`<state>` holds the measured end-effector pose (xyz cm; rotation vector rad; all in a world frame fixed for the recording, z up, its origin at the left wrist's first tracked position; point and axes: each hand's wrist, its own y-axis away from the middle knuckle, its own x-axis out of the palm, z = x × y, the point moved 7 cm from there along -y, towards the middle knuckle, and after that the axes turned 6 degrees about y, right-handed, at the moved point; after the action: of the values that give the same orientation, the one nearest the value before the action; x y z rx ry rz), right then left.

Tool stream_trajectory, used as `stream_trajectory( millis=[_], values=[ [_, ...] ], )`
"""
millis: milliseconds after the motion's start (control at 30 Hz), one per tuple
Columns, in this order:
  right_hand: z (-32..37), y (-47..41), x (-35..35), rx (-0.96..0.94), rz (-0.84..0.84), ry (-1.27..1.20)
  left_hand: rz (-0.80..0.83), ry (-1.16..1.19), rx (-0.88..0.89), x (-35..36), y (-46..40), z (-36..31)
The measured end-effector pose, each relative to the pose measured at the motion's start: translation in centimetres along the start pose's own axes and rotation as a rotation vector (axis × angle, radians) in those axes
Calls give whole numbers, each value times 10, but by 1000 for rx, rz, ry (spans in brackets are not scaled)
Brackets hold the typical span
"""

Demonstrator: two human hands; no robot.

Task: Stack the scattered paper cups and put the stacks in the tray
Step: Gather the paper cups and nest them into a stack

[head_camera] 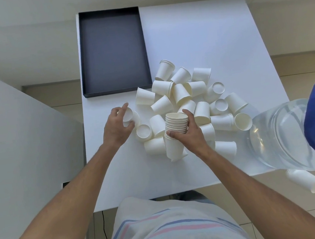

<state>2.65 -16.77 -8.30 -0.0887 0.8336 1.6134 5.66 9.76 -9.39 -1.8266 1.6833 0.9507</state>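
Presently the right hand (189, 133) holds a nested stack of white paper cups (176, 125) upright, mouth up, its grip closed round the lower part of the stack above the heap. The left hand (116, 127) has its fingers curled round a single white paper cup (129, 115) at the heap's left edge, base turned toward the camera.

Recommended practice for the step in hand: turn the single cup mouth up, line its base over the open top of the stack and seat it squarely — a tilted entry would likely jam the rolled rims. The right hand should keep hold low so the top rim stays free.

Condition of the goods: the loose white paper cups (185, 95) lie on their sides or inverted, overlapping, in the middle of the white counter (201, 33). They appear thin-walled and easily crushed, so light pressure is advised. One further stack of cups (304, 180) lies off the counter's right edge, by a clear water bottle (281, 135).

The shallow dark rectangular tray (112, 51) sits at the counter's far left, just beside the heap — no stacks in it yet.
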Motion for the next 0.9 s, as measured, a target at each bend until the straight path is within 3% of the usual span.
stream_trajectory(
  millis=[233, 433, 600, 733, 900],
  values=[
    [-10, 11, -9, 3, -28, -31, 156, -110, -85, 34, -5, 15],
    [-17, 14, -19, -1, -65, -31, 193, -74, -128, 44, -7, 21],
    [-19, 13, -27, -7, -89, -34, 24, 54, -162, 22, -1, 13],
    [-19, 11, -29, -1, -103, -68, -130, 152, -88, -5, 13, -3],
    [-14, 6, -24, -3, -95, -93, -91, 166, 54, -8, 32, -22]
  ],
)
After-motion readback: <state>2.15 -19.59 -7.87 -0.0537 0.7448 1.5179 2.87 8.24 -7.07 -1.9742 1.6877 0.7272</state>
